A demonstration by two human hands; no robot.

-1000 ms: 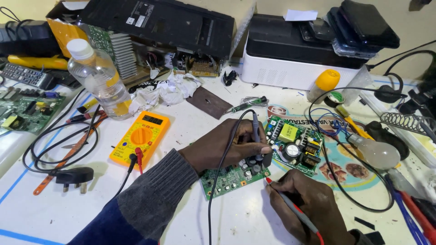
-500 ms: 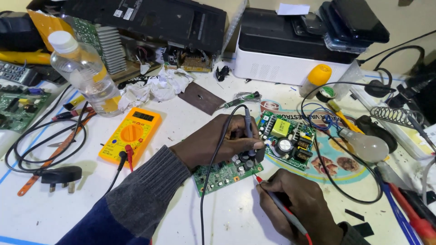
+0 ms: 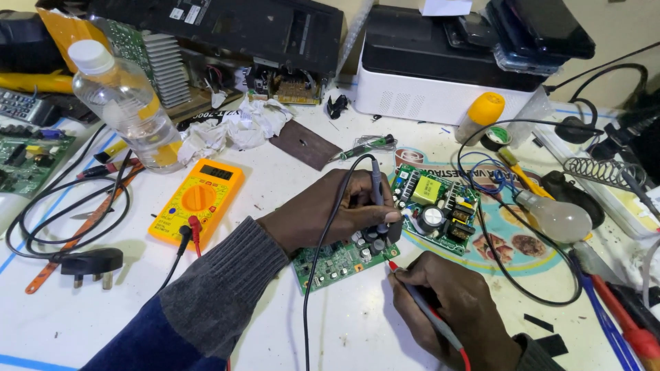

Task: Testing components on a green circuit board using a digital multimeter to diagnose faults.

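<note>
- A white desk with a blue stripe near its left edge is carrying everything.
- An orange multimeter is lying left of centre, leads plugged in.
- A clear plastic bottle is standing behind it, crumpled paper just beside.
- A black mains plug and coiled black cable are lying at the left.
- Two green circuit boards are sitting mid-desk, the right one on a printed round mat.
- A white printer is standing at the back.
- A light bulb is resting at the right.

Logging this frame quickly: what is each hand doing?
Left hand: closed on the black meter probe.
Right hand: closed on the red meter probe.
</note>
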